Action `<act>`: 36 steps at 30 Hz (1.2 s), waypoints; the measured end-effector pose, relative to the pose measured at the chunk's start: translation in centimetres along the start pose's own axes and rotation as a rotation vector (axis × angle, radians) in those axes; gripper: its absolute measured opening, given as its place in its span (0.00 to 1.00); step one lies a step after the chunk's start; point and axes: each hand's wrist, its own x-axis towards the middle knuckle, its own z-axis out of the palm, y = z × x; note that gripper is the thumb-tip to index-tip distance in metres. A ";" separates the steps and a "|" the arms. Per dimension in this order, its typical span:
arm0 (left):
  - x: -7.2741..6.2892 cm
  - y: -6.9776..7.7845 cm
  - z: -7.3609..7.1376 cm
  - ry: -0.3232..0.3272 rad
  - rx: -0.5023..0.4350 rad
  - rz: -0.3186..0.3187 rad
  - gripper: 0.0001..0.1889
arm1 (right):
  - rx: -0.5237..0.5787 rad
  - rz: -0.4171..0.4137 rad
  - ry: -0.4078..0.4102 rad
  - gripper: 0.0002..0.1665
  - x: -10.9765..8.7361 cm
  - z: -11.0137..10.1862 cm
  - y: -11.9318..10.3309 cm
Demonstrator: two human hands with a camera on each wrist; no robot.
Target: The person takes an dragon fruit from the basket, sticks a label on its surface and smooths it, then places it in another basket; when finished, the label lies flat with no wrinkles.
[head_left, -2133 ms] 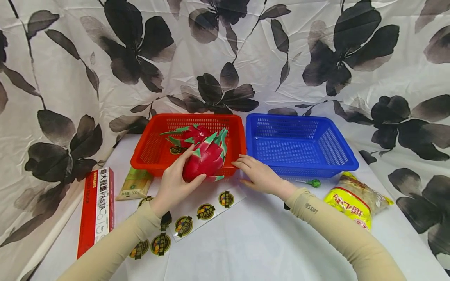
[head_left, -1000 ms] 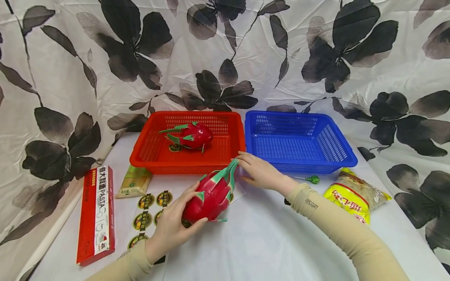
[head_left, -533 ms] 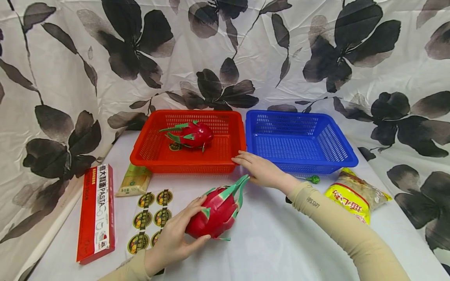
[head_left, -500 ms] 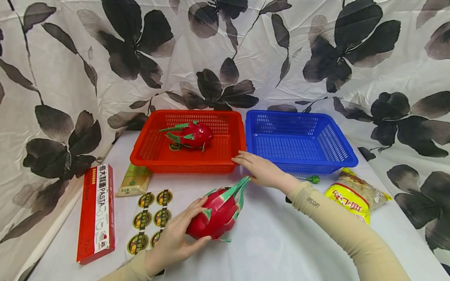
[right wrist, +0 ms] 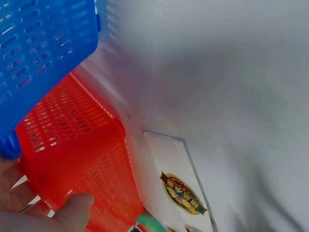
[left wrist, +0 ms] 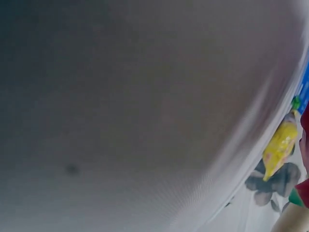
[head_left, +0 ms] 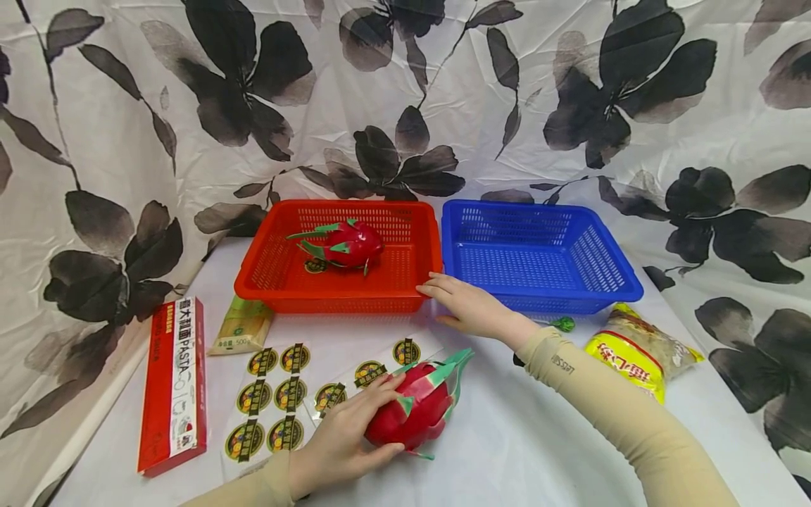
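My left hand (head_left: 345, 436) grips a red dragon fruit (head_left: 418, 412) with green-tipped scales, from its left side, low over the table in front of the red basket (head_left: 342, 304). The fruit's leafy end points away to the right. A second dragon fruit (head_left: 355, 245) lies inside the red basket, with a round label (head_left: 315, 265) beside it. My right hand (head_left: 469, 306) has its fingers extended at the red basket's front right corner. In the right wrist view its thumb (right wrist: 77, 208) overlaps the red basket's wall. The left wrist view shows mostly a blurred pale surface.
A blue basket (head_left: 545, 306) stands right of the red one. Sheets of round stickers (head_left: 290, 394) lie left of the held fruit. A pasta box (head_left: 174, 387) and a noodle packet (head_left: 243, 327) are farther left. A yellow snack bag (head_left: 633, 359) and a green lollipop (head_left: 562, 324) lie right.
My left hand has brought the dragon fruit from over the red basket's front toward me, then rightward, uncovering the sticker sheet. My right hand stays at the basket corner.
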 end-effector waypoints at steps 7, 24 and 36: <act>0.5 0.5 0.6 -0.114 0.019 -0.043 0.29 | -0.010 -0.003 -0.002 0.34 -0.1 -0.1 -0.1; 1.2 0.9 0.7 -0.193 -0.024 -0.129 0.31 | -0.007 0.004 -0.019 0.35 -0.3 -0.6 -0.5; 1.8 1.3 0.5 -0.224 -0.035 -0.175 0.30 | 0.236 -0.038 -0.157 0.33 -4.1 -2.5 -4.2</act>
